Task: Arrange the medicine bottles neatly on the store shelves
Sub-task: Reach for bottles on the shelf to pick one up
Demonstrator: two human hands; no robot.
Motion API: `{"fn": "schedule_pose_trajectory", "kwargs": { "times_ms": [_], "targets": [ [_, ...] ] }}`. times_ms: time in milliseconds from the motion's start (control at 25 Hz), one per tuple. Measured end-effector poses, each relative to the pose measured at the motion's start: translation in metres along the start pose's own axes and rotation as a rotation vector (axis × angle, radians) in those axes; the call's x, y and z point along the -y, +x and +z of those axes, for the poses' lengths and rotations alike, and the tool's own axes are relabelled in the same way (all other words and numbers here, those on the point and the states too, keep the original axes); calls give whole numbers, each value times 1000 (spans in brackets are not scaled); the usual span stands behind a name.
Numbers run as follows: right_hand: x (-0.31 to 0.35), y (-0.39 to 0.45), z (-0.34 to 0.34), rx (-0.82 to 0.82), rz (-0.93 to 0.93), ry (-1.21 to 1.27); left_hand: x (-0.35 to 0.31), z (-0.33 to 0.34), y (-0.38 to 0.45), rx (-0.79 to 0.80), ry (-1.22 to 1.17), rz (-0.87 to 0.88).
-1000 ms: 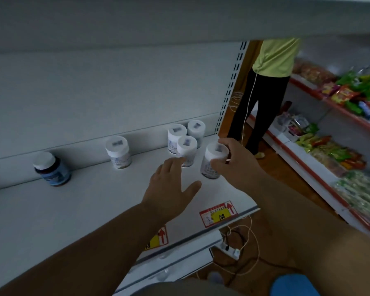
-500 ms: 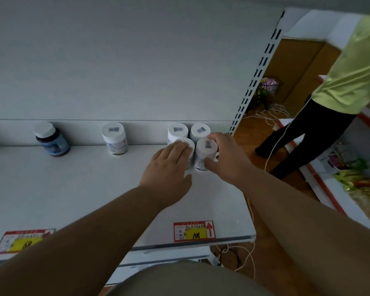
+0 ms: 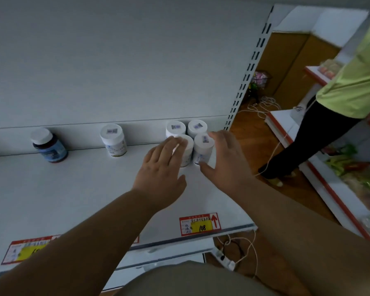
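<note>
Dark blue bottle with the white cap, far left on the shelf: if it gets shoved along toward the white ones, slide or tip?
Probably slides. The dark blue bottle looks squat and wide-bodied, standing upright on the smooth white shelf, so a low push should move it without toppling. A push up at its white cap might rock it. Its round body would likely roll if it fell. Weight cannot be judged.

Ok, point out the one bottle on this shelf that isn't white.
It is the dark blue bottle at the far left by the back wall, with a white cap and a blue label. The other five are white tubs: one alone, four clustered at the right.
</note>
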State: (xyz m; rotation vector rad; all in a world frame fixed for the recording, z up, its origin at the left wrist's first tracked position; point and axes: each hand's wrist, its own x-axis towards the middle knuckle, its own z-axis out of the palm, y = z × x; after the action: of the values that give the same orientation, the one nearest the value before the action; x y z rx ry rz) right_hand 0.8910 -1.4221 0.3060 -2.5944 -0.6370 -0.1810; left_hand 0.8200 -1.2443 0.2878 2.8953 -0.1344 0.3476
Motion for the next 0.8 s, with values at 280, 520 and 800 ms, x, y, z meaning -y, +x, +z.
{"fn": "schedule_pose_trajectory", "kwargs": {
  "times_ms": [280, 520, 800],
  "targets": [
    [68, -49, -6, -160, -50, -47, 30, -24, -52, -124, -140, 92],
    [140, -72, 12, -118, -278, 68, 52, -61, -140, -193, -160, -109],
    [227, -141, 52, 143, -516, 311, 54, -93, -306, -229, -121, -568]
  ]
}}
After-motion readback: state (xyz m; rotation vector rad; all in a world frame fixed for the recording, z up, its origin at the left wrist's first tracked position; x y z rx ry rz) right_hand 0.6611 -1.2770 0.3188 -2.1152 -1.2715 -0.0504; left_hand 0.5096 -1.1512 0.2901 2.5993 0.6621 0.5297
